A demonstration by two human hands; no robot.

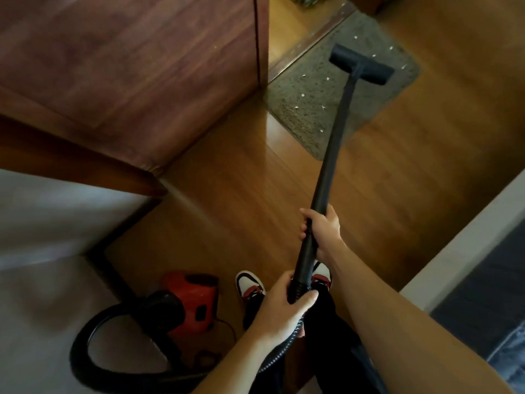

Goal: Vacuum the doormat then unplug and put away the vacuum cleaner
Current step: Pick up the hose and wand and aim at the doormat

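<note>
A grey doormat (309, 103) lies on the wooden floor at the upper right, dotted with small white scraps. The black floor nozzle (360, 64) rests on the mat's far part. A long black wand (332, 155) runs from it down to me. My right hand (322, 227) grips the wand partway up. My left hand (284, 302) holds its lower end, where the ribbed black hose (85, 345) joins. The hose loops left to the red vacuum cleaner (190, 300), which stands on the floor by my left shoe.
A dark wooden door (127, 66) stands open at the left, its edge beside the mat. A threshold strip (306, 38) borders the mat's far side. White walls stand at lower left and right. A thin black cord (224, 325) trails from the vacuum cleaner.
</note>
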